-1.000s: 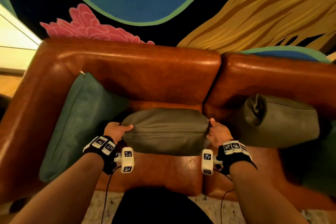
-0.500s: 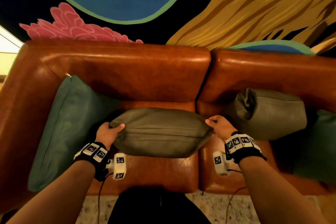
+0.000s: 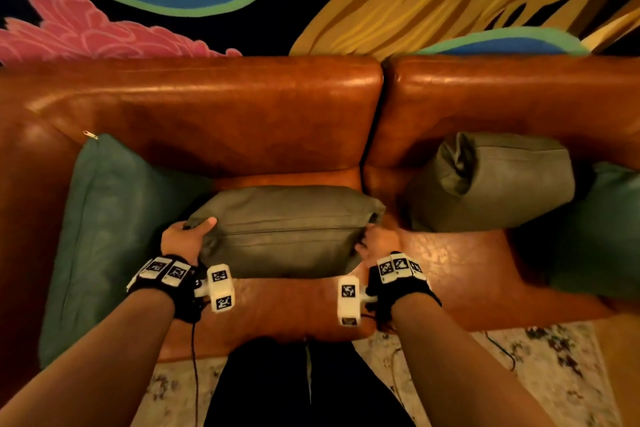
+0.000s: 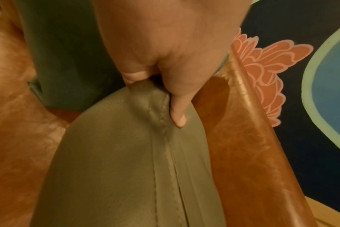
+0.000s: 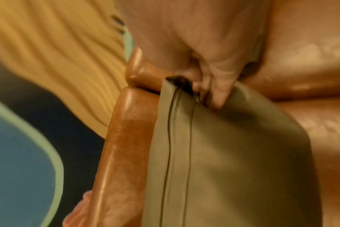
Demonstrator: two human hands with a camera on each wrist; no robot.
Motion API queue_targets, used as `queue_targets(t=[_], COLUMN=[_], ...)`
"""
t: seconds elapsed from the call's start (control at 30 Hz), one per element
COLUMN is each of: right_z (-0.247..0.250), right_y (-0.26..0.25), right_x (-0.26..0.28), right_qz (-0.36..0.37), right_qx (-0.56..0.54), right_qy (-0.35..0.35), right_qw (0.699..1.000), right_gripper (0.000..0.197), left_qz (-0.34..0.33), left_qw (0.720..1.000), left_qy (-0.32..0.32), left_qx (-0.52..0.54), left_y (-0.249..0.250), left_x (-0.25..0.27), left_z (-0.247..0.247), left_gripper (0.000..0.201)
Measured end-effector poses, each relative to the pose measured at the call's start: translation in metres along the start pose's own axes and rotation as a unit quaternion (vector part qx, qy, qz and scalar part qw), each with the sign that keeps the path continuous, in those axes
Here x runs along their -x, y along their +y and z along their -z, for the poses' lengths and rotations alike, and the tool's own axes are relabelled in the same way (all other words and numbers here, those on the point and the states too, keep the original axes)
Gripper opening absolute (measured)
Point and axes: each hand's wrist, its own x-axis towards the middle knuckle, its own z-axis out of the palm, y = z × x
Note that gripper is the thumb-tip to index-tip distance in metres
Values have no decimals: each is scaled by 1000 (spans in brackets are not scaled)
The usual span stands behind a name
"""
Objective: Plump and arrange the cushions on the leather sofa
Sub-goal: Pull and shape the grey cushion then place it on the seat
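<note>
You get dim, warm light; glare streaks on sofa (image 3: pixel 214 107) leather. Head view bows at edges, corners sink dark. Right wrist picture motion-blurred; left wrist sharper, your left hand (image 4: pixel 165 46) close, soft

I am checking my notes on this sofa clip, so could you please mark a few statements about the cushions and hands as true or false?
1. Both hands grip the middle grey cushion. True: left hand, right hand.
2. A teal cushion leans at the sofa's left end. True.
3. The second grey cushion lies on the rug. False: it sits on the sofa.
4. The sofa is black. False: it is brown leather.
</note>
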Motion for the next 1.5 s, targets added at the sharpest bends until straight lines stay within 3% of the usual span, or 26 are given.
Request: queue_targets(t=[0.07, 0.1, 0.13, 0.23, 0.33, 0.4, 0.5, 0.6, 0.77, 0.83, 0.97, 1.1, 1.2, 1.27, 1.33, 1.43, 1.5], right_z=[-10, -15, -16, -22, -32, -35, -30, -16, 0, 1, 10, 29, 42, 58, 72, 57, 35], right_y=[-6, -11, -18, -48, -68, -66, -44, -46, -34, -28, -17, -14, -40, -47, -47, -49, -54], right_x=[-2, -2, -5, -1, 14, 13, -7, 14, 28, 27, 15, 4, 37, 42, 38, 47, 68], right_qz=[-73, -89, -72, -65, 10, 45, 111, 150, 154, 127, 44, 88, 107, 135, 175, 164, 193], right_qx=[-119, -209, -222, -296, -173, -64, 41, 110, 67, 25, -31, 74, 79, 129, 178, 157, 234], right_qy=[-10, -32, -36, -52, -73, -60, -32, 2, 10, 39, 32, 35, -65, -104, -54, 144, 151], right_qw=[990, 973, 972, 952, 982, 995, 992, 983, 986, 991, 998, 993, 989, 977, 967, 963, 941], right_gripper=[29, 20, 17, 34, 35, 48, 20, 37, 30, 33, 54, 77, 36, 23, 17, 41, 50], left_qz=[-20, -32, -36, -47, -45, -34, 6, 36, 49, 50, 50, 51, 19, -7, -30, -52, -110], left_qw=[1000, 999, 998, 997, 998, 999, 999, 997, 994, 993, 992, 993, 999, 1000, 998, 994, 990], left_qy=[20, 30, 35, 24, 8, -11, -37, -63, -86, -96, -104, -99, -42, -13, -13, -13, -29], left_qx=[-8, -21, -28, -47, -51, -40, -26, 16, 43, 45, 54, 42, -17, -18, 46, 99, 82], left_y=[4, 4, 4, -4, -21, -33, -52, -51, -23, -23, -31, -22, -8, 6, 21, 44, 59], left_x=[-2, -3, -4, -6, 1, 7, 2, 3, 21, 18, 7, 6, 10, 18, 28, 58, 86], left_z=[-5, -6, -6, -6, -5, -2, 9, 18, 23, 24, 25, 23, 24, 25, 21, -2, -15], left_gripper=[42, 43, 44, 40, 28, 22, 33, 43, 33, 40, 64, 56, 70, 65, 54, 59, 67])
